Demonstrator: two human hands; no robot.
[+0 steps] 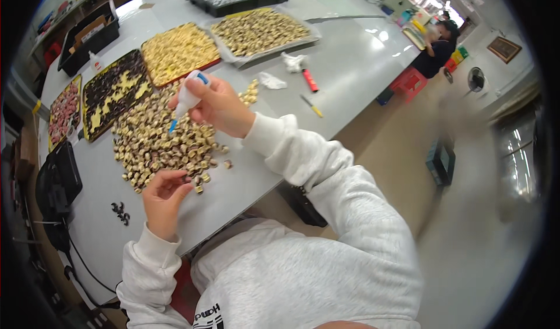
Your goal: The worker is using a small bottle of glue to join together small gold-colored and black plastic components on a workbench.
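White plastic, the bottle [188,97] is gripped in the right hand [223,105], its blue nozzle [172,126] tipped toward seven o'clock, likely so the contents gather at the tip. The left hand [165,196] pinches a small dark piece [185,179] narrowly in its fingertips, probably for fine control. From that hand, the gold-and-brown pile [157,145] spreads at twelve o'clock, presumably for easy reach; dark curved bits [121,213] lie near eight.

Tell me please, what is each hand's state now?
Left hand: closed, apparently pinching a small dark piece.
Right hand: closed around a white bottle.
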